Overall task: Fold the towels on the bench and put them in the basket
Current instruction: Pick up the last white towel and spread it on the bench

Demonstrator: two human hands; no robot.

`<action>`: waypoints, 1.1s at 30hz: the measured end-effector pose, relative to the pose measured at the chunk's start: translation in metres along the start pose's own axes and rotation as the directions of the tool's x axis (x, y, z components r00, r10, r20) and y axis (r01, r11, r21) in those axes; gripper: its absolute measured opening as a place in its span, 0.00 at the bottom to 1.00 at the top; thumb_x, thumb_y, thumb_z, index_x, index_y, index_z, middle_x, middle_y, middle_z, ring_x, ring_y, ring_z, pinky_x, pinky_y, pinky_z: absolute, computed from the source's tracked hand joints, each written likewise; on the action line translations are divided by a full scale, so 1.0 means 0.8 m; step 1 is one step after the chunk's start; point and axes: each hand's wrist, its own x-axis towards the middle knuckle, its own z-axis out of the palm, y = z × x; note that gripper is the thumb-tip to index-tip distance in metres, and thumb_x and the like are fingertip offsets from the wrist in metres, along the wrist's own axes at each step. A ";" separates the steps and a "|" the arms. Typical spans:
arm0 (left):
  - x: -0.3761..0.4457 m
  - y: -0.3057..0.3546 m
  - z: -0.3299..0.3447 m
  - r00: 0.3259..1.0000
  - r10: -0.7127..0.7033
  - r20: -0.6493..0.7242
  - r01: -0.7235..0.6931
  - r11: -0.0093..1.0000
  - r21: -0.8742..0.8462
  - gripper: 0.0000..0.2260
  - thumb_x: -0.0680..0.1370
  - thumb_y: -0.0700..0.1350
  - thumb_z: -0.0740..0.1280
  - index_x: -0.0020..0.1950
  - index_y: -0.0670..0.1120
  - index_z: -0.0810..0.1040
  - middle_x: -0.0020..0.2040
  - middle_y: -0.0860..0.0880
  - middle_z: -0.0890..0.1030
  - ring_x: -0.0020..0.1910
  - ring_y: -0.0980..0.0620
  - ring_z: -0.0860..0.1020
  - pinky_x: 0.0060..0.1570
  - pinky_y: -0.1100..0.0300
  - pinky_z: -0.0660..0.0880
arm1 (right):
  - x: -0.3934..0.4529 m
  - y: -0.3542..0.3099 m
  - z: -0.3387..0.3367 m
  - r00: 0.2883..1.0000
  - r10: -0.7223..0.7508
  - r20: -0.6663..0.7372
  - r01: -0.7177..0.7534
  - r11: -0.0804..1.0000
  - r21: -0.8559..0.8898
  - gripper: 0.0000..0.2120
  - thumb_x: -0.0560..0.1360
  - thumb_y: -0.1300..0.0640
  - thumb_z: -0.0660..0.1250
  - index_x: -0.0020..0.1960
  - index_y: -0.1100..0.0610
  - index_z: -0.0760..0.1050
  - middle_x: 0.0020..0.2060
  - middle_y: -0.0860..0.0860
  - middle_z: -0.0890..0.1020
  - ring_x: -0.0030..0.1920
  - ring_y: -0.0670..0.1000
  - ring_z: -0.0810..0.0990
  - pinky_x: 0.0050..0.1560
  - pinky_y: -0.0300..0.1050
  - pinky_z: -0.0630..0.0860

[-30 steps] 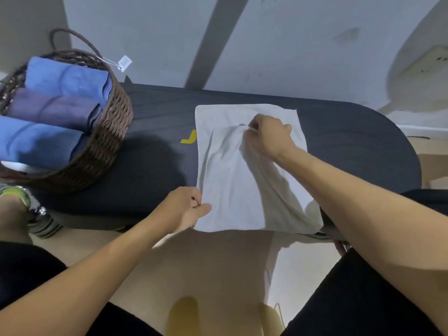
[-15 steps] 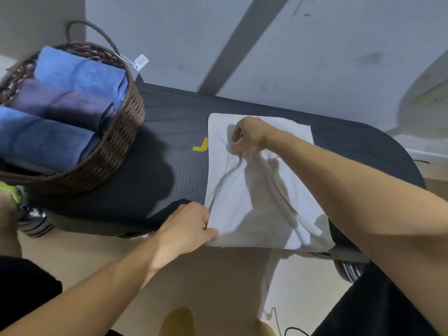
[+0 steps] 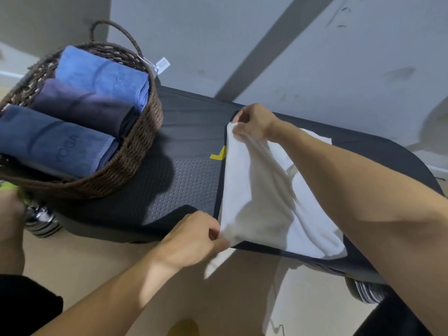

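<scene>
While both hands pinch it, white towel (image 3: 254, 190) is mid-fold on bench (image 3: 194, 132)
left hand (image 3: 194, 238) grips near corner, right hand (image 3: 254, 122) far corner; soft, light, limp, so hold corners; basket (image 3: 135, 151) left

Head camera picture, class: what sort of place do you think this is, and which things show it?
Probably a gym or home workout corner. The padded dark bench looks like exercise equipment, the rolled towels in the wicker basket read YOGA, and a dumbbell-like weight lies on the floor beneath.
</scene>
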 end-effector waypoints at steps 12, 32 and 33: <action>-0.009 0.004 -0.029 0.992 -0.030 -0.122 0.060 0.967 0.249 0.18 0.73 0.53 0.72 0.35 0.39 0.76 0.29 0.47 0.76 0.30 0.47 0.71 0.30 0.57 0.68 | 0.010 -0.010 -0.003 0.993 0.080 -0.090 -0.096 0.976 -0.193 0.07 0.73 0.52 0.72 0.49 0.54 0.81 0.45 0.51 0.81 0.47 0.52 0.79 0.49 0.44 0.78; 0.005 -0.035 -0.015 0.950 -0.258 -0.174 0.231 0.959 -0.162 0.12 0.66 0.49 0.77 0.37 0.42 0.80 0.25 0.47 0.81 0.22 0.53 0.79 0.28 0.60 0.77 | 0.013 -0.007 -0.016 0.991 -0.030 0.130 0.071 0.943 -0.327 0.09 0.70 0.51 0.75 0.43 0.56 0.80 0.37 0.50 0.80 0.40 0.52 0.77 0.37 0.41 0.70; 0.005 -0.034 -0.016 0.953 -0.254 -0.163 0.232 0.962 -0.141 0.11 0.67 0.49 0.76 0.36 0.42 0.81 0.25 0.48 0.81 0.22 0.53 0.77 0.29 0.60 0.77 | 0.014 -0.010 -0.016 0.992 -0.023 0.124 0.065 0.935 -0.349 0.09 0.69 0.52 0.75 0.43 0.57 0.80 0.37 0.51 0.80 0.40 0.53 0.78 0.38 0.41 0.72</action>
